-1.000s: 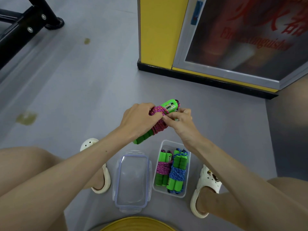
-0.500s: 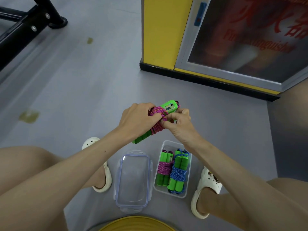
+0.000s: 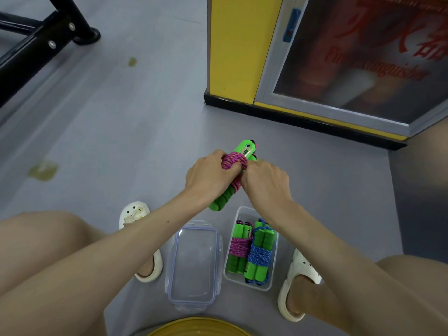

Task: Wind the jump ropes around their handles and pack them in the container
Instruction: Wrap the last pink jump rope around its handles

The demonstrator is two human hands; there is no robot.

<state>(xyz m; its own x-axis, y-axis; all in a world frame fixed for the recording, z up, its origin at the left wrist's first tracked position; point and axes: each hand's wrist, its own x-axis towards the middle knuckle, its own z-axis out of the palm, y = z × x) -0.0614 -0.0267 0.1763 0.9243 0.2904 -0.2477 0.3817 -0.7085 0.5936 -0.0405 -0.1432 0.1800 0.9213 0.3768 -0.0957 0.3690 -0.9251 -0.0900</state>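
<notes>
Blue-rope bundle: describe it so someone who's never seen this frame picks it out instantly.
Start at the clear lidless container on the grey floor, between the person's white shoes and right of the loose transparent lid. Two wound jump ropes lie inside, side by side. The blue-rope bundle is the right one: green handles wrapped in blue cord, whereas its neighbour and the bundle held in the hands are pink.

Grey floor [image 3: 126, 122] w/ stains; yellow pillar [image 3: 235, 49]; glass-front extinguisher cabinet [image 3: 358, 59]; black frame [image 3: 36, 42] top-left.
</notes>
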